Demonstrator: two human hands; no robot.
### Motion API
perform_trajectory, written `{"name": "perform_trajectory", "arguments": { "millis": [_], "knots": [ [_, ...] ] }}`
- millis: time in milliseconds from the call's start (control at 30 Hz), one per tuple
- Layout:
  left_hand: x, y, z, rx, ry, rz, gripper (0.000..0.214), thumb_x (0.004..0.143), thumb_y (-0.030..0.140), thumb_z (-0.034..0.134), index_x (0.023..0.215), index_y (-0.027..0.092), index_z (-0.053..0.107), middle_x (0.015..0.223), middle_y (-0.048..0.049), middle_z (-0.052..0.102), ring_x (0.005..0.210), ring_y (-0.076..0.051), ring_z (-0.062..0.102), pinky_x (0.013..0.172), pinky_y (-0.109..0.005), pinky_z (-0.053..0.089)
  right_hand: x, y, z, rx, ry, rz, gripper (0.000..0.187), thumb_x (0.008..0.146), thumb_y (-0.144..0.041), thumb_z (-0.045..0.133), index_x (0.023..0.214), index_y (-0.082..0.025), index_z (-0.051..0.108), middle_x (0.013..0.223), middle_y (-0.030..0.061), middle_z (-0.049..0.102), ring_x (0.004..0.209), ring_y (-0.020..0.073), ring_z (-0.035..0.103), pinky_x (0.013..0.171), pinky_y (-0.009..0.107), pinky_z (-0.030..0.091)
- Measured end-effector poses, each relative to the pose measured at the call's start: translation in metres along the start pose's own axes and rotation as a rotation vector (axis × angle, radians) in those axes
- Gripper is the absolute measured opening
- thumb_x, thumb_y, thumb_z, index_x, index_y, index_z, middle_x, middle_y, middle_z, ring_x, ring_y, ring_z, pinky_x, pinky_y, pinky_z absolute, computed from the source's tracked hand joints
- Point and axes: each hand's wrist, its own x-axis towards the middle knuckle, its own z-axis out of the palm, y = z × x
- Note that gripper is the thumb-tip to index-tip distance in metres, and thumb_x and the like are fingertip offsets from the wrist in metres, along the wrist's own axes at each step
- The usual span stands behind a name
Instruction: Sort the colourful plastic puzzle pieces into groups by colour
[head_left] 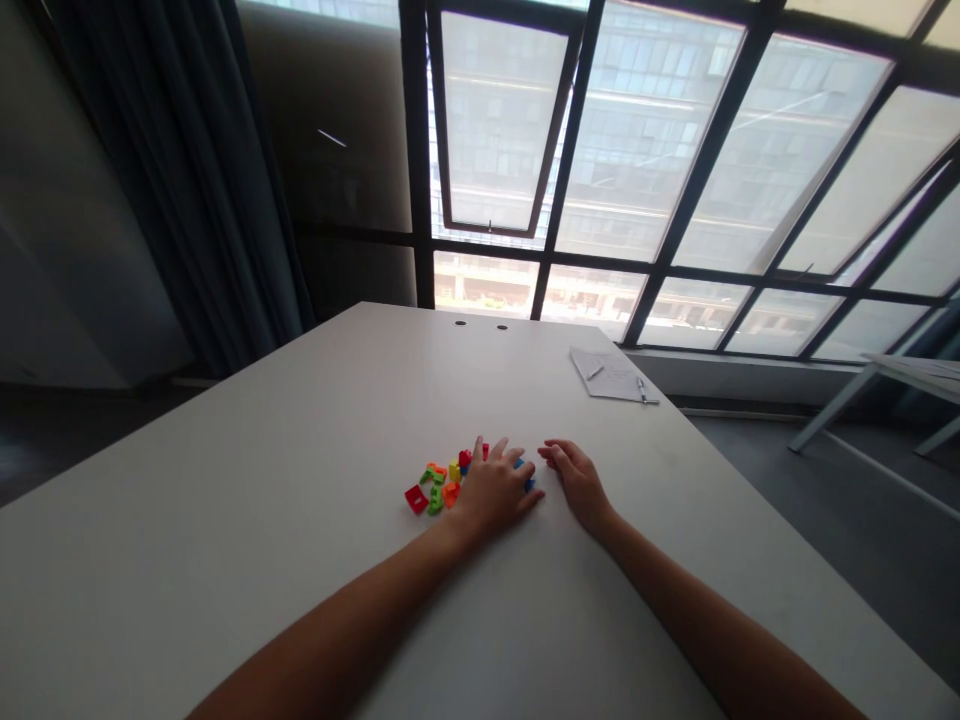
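My left hand [495,485] lies palm down over the right part of a small heap of coloured toy blocks, its fingers spread. Under and beside its fingers show red blocks [466,459] and a blue block [529,484]. Left of the hand lie a yellow block [454,470], an orange block [451,494], green blocks [436,497] and a square red block [416,499]. The palm hides part of the heap. Just right of the heap my right hand [576,478] rests on its side on the table, fingers loosely bent and apart from the blocks; nothing shows in it.
The white table [300,480] stretches toward the windows. Sheets of paper [615,372] with a pen [642,390] and another small pen-like item lie near its right edge. Two round holes sit at the far end. Another table [915,372] stands at right, a dark curtain [180,180] at left.
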Motion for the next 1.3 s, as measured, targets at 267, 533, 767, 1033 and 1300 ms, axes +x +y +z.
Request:
{"name": "perform_trajectory", "arguments": {
  "millis": [267,533,767,1033,1300],
  "knots": [
    [0.000,0.001,0.004,0.046,0.021,0.000,0.021,0.095,0.035,0.055,0.108,0.024,0.068,0.134,-0.0104,0.062,0.137,-0.038,0.044,0.114,-0.071,0.022,0.002,0.004,0.000,-0.007,-0.002,0.004,0.043,0.087,-0.059,0.062,0.104,-0.020,0.067,0.106,0.0131,0.075,0.106,0.0299,0.069,0.099,0.047,0.051],
    [0.000,-0.037,0.001,0.077,-0.054,-0.125,0.022,0.095,0.036,0.055,0.109,0.023,0.065,0.119,-0.0119,0.066,0.112,-0.031,0.059,0.095,-0.050,0.047,0.002,-0.001,0.002,-0.009,-0.011,0.015,0.039,0.084,-0.056,0.065,0.097,-0.019,0.068,0.101,0.0125,0.076,0.103,0.0302,0.070,0.097,0.045,0.051],
    [-0.018,-0.099,-0.017,0.062,-0.064,-0.136,0.020,0.093,0.036,0.056,0.108,0.027,0.064,0.117,-0.0064,0.067,0.110,-0.026,0.062,0.092,-0.040,0.048,0.000,-0.008,0.000,-0.143,-0.049,-0.002,0.031,0.086,-0.047,0.060,0.096,-0.019,0.070,0.098,0.0110,0.077,0.099,0.0279,0.070,0.093,0.042,0.051],
    [-0.036,-0.165,-0.032,0.082,-0.078,-0.242,0.028,0.098,0.044,0.048,0.109,0.027,0.067,0.122,-0.0066,0.069,0.112,-0.026,0.063,0.098,-0.040,0.046,-0.002,-0.010,0.000,-0.211,-0.057,-0.024,0.029,0.086,-0.044,0.057,0.096,-0.020,0.071,0.097,0.0092,0.076,0.097,0.0267,0.069,0.092,0.040,0.050],
    [-0.042,-0.109,-0.046,0.068,0.042,-0.096,0.050,0.101,0.057,0.042,0.137,0.027,0.060,0.143,-0.0081,0.060,0.139,-0.031,0.046,0.120,-0.056,0.025,-0.001,-0.009,-0.001,-0.230,-0.063,-0.035,0.028,0.086,-0.043,0.058,0.096,-0.020,0.071,0.097,0.0094,0.076,0.096,0.0268,0.070,0.091,0.041,0.050]
  ]
}}
